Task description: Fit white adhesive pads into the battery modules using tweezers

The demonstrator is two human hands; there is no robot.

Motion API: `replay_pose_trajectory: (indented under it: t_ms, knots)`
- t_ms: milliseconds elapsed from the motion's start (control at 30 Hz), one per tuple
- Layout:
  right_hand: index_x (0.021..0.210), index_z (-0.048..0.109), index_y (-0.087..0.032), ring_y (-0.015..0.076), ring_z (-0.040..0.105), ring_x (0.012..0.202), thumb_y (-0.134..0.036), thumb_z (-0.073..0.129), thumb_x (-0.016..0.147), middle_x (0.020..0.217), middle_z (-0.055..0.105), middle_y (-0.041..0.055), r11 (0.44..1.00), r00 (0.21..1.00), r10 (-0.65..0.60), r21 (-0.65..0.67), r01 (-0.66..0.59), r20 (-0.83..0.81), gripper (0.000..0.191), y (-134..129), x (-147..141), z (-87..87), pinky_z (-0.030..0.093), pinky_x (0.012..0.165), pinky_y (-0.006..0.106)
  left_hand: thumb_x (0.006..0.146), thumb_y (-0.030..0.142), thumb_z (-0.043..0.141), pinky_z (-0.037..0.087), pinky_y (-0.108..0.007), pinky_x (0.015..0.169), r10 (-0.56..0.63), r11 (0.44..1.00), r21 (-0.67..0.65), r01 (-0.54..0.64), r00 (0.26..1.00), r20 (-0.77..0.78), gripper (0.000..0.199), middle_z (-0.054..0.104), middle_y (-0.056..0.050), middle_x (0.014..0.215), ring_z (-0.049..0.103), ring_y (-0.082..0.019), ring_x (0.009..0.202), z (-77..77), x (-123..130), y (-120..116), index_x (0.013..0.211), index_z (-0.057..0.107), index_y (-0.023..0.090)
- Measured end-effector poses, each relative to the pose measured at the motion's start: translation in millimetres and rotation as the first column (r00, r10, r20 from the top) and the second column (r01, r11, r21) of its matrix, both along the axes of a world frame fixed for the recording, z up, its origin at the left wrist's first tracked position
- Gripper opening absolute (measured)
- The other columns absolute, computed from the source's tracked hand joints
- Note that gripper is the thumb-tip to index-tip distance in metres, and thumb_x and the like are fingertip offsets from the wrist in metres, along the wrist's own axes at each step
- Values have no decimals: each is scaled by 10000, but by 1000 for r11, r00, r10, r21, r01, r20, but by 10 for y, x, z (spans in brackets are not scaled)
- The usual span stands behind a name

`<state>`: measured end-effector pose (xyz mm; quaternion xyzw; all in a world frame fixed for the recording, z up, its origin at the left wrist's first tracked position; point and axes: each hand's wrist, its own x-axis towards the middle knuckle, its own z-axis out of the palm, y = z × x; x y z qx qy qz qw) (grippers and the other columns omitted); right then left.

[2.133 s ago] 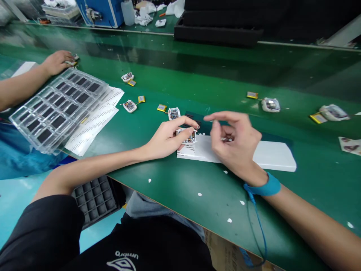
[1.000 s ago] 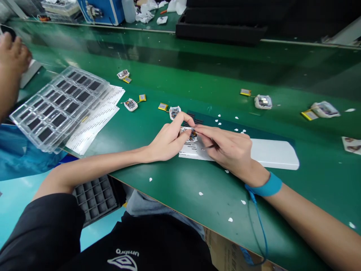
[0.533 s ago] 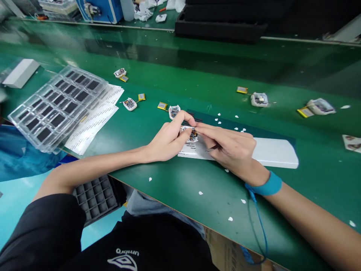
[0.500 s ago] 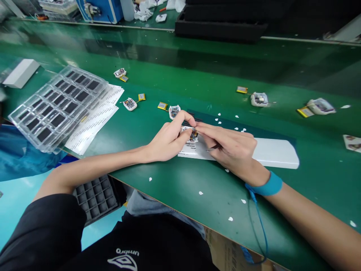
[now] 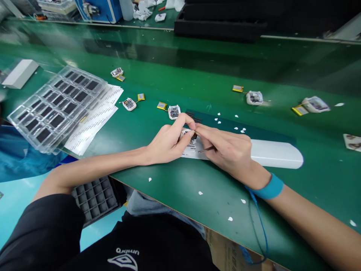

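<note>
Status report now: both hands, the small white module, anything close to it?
Left hand pinches small white module on white sheet. Right hand fingertips on module. Another module lies just behind, apart.

Your one camera sits on your head, looking forward and down across the glossy green worktable (image 5: 175, 79) from close above its near edge. Your left hand (image 5: 166, 141) and right hand (image 5: 228, 150) meet mid-frame; your black sleeve (image 5: 42, 233) fills the lower left corner.
</note>
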<state>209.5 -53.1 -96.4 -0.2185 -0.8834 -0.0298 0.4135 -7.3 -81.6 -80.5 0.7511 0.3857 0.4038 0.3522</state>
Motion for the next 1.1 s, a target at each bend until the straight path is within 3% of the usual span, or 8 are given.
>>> replay_pose_trajectory:
  t_ms: [167, 267, 333, 400, 600, 867, 1033, 1100]
  knots:
    - [1446, 693, -200, 252, 830, 1065, 25, 535, 914, 1360, 772, 86, 998, 988, -59, -7, 61, 146, 600, -26, 8, 27, 704, 855, 314, 1090, 292, 478, 235, -233, 462, 8, 1000, 10, -8, 1000, 14, 86, 414, 134, 571, 405, -75, 419, -26, -5, 26, 1063, 425, 230]
    - [1286, 782, -217, 207, 822, 786, -102, 531, 1034, 1105, 854, 62, 978, 986, -76, -181, 102, 146, 374, -50, -25, 126, 654, 684, 273, 1074, 259, 501, 246, -223, 467, 19, 999, 28, -20, 1000, 22, 85, 425, 134, 579, 416, -69, 429, -22, -3, 23, 1049, 425, 232]
    - [1142, 821, -241, 153, 685, 536, -243, 518, 1117, 764, 800, 4, 922, 994, -57, -378, 87, 89, 303, -64, -59, 223, 560, 547, 250, 1066, 254, 504, 261, -218, 475, 10, 999, 52, -12, 1000, 26, 94, 438, 129, 598, 421, -62, 442, -4, 1, 14, 1044, 416, 235]
    - [1007, 824, -254, 130, 547, 446, -362, 540, 1134, 575, 653, -39, 840, 998, -66, -539, 64, 17, 329, -70, -94, 317, 466, 477, 249, 1066, 260, 495, 258, -221, 473, -11, 997, 79, 9, 999, 31, 96, 446, 125, 614, 407, -58, 441, 15, 6, 6, 1050, 403, 237]
    - [883, 817, -268, 170, 627, 573, -634, 711, 1008, 736, 752, 4, 650, 981, -153, -760, 12, -115, 401, -35, -146, 448, 462, 489, 281, 1062, 275, 492, 307, -228, 494, -44, 997, 68, 40, 997, 63, 125, 580, 78, 738, 441, -55, 481, 25, 11, 14, 1101, 381, 235]
    - [871, 803, -283, 182, 665, 610, -573, 720, 1021, 793, 779, 13, 678, 958, -216, -735, 8, -188, 337, -137, -194, 420, 503, 527, 313, 1102, 360, 498, 381, -233, 547, -17, 999, 33, 17, 1000, 0, 175, 591, 60, 762, 509, -79, 546, 36, 7, -18, 1189, 455, 215]
    - [648, 676, -270, 151, 486, 488, -691, 617, 1056, 560, 587, -25, 682, 986, -154, -729, 59, -64, 589, -46, -102, 546, 365, 492, 333, 1086, 401, 566, 380, -221, 551, -48, 999, 27, 46, 997, 60, 207, 615, 56, 727, 493, -74, 551, 73, -17, 17, 1091, 546, 196]
    - [616, 648, -274, 175, 538, 532, -705, 525, 1092, 591, 609, -7, 679, 995, -97, -732, 58, -11, 654, 27, -19, 630, 427, 548, 352, 1064, 420, 621, 371, -217, 550, -103, 995, 24, 102, 992, 67, 237, 627, 49, 714, 503, -73, 558, 127, -53, 51, 1026, 591, 187]
